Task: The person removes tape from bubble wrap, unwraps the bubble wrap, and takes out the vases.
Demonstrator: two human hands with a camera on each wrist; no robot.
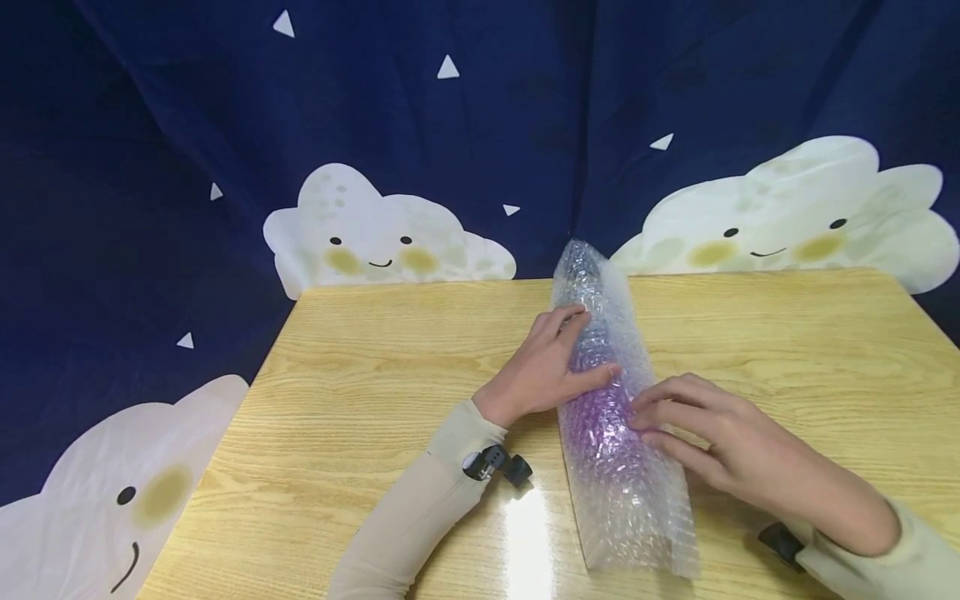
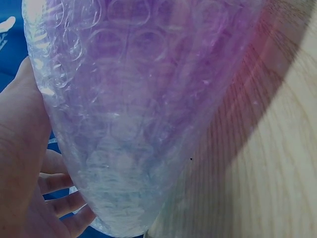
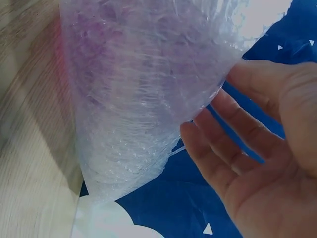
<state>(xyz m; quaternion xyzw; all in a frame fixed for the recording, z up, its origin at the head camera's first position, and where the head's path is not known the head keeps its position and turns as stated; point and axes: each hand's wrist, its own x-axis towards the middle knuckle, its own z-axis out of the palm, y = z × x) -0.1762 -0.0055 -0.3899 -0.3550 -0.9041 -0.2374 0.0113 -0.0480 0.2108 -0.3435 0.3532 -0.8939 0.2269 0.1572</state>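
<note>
Wood-grain table [image 1: 360, 392]: fills the lower frame, pale and glossy, carrying everything.
Left sleeve [image 1: 420, 517]: beige, rising from the bottom centre-left, a small black clip at the wrist.
Left hand [image 1: 543, 367]: centre frame, fingers straight and laid flat over the roll's left flank, grasping nothing; likely pressing the wrap down so it doesn't spring loose.
Bubble-wrap roll [image 1: 607, 417]: centre, lying lengthwise on the table from the far edge towards the bottom, something purple inside.
Right hand [image 1: 720, 446]: centre-right, palm down, fingers extended, tips touching the roll's right side, relaxed, nothing clutched; it seems to brace the roll against rolling.
Backdrop [image 1: 150, 167]: dark blue cloth with smiling clouds, upper frame.
</note>
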